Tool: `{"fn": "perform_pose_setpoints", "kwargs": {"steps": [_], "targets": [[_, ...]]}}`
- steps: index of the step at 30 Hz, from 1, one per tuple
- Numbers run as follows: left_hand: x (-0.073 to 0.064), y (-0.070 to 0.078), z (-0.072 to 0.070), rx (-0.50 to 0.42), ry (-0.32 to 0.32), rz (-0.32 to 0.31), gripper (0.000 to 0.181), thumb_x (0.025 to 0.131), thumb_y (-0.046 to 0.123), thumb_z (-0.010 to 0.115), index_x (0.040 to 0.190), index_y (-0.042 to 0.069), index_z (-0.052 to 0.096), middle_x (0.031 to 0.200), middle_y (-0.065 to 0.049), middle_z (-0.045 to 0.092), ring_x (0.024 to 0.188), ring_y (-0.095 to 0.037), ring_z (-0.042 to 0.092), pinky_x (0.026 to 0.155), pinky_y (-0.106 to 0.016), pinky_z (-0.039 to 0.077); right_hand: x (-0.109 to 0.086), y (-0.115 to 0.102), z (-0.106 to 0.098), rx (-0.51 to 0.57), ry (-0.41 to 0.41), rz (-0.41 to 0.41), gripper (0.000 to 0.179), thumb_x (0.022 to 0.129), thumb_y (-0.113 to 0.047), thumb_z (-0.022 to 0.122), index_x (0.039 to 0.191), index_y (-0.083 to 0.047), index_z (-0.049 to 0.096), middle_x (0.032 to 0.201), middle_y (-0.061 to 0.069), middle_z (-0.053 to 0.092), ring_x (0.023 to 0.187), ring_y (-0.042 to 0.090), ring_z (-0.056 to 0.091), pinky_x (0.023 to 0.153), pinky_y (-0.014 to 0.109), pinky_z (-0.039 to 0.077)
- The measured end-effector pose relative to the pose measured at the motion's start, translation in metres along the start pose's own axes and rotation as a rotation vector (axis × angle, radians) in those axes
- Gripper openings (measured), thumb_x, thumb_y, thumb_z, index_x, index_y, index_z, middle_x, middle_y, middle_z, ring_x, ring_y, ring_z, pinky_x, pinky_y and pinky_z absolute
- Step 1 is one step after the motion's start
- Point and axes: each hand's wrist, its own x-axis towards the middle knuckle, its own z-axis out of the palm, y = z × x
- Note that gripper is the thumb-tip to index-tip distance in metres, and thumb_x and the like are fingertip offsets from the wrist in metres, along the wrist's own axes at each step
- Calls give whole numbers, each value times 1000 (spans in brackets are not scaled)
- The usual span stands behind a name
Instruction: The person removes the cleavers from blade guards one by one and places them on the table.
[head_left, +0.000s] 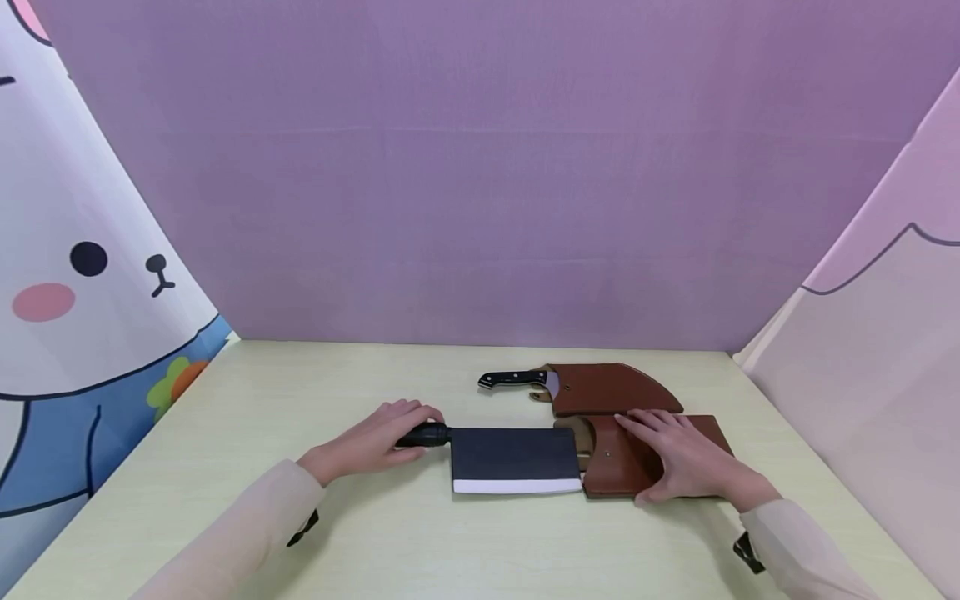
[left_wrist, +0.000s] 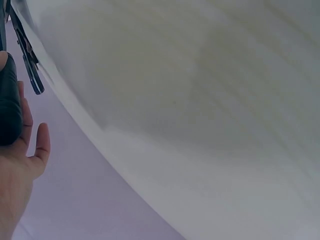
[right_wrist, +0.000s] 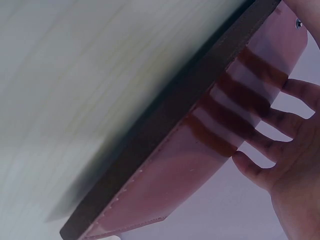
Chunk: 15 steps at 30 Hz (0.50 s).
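1. A matte purple backdrop (head_left: 487,183) with faint creases rises at twelve o'clock.
2. The counter (head_left: 375,558), pale and finely streaked like wood grain, spreads beneath everything.
3. The front sheath (head_left: 618,467) is a flat rectangle of glossy brown leather with a stitched edge, lying toward four o'clock. Its curved mouth faces nine, and its long axis runs nine to three.
4. The cleaver (head_left: 516,457) lies flat at nine o'clock of that sheath, its dark rectangular blade bordered by a bright straight edge facing six. Its long axis runs nine to three, the handle toward nine, the blade's end at the sheath's mouth.
5. The rear sheath (head_left: 611,387), smooth brown leather with a curved outline, lies at twelve o'clock of the front one. Its knife (head_left: 517,379) points a black, riveted handle toward nine.
6. The right hand (head_left: 690,458) has its grip spread across the front sheath, fingers apart, fingertips touching leather.
7. The left hand (head_left: 360,442) has its grip clamped on the cleaver's smooth black handle, between thumb and fingers.
8. A tiny metal stud (right_wrist: 299,23) shines on the front sheath.
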Motion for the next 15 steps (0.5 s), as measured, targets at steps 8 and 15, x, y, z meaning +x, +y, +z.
{"fn": "perform_pose_setpoints", "kwargs": {"steps": [8, 15], "targets": [[-7, -3, -4, -4, -7, -22, 40, 86, 26, 63, 123, 24, 47, 102, 13, 53, 89, -5, 44, 79, -30, 37, -2, 1, -1, -10, 15, -4, 108, 51, -65, 76, 138, -11, 41, 135, 17, 45, 120, 37, 42, 91, 59, 32], [-14, -5, -9, -8, -5, -28, 40, 86, 27, 63, 122, 25, 47, 103, 14, 53, 89, -4, 44, 79, -30, 37, -2, 0, -3, -9, 13, -11, 109, 51, -67, 75, 137, -11, 41, 134, 17, 46, 120, 37, 42, 91, 58, 32]]}}
